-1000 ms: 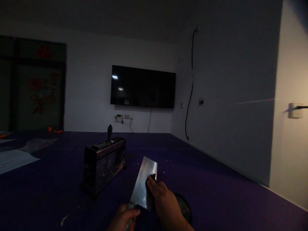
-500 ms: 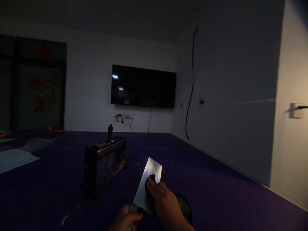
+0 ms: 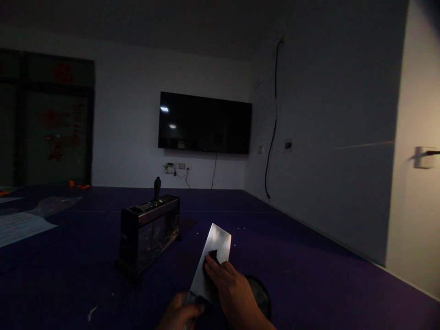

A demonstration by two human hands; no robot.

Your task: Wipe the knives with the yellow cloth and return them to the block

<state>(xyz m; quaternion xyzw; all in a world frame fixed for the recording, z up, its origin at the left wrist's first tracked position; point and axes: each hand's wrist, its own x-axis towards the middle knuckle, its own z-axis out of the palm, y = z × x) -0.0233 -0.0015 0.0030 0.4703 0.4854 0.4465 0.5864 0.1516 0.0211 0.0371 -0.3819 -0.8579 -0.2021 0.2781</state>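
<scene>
Since the picture of a second ago, the cleaver has been carried a little to the right and lower in the head view, and within the last half second the right hand has been drawn slightly down the blade toward the handle, the dark pad going with it. From this it is judged that a rubbing stroke along the flat of the blade is under way, with the upper end of the steel left uncovered. The left hand is closed in a tight grip about the cleaver's handle at the lower edge of the picture; the right hand's fingers are laid narrow and flat, pinning the pad to the blade. The cleaver is held tilted above the purple-covered table, just beside a dark knife block from which one handle stands up. A dark round object is partly hidden under the right wrist. No brand can be read on the blade, the block or the wall television; red decorations on the dark door at left may bear characters, but they are too dim to be made out.
</scene>
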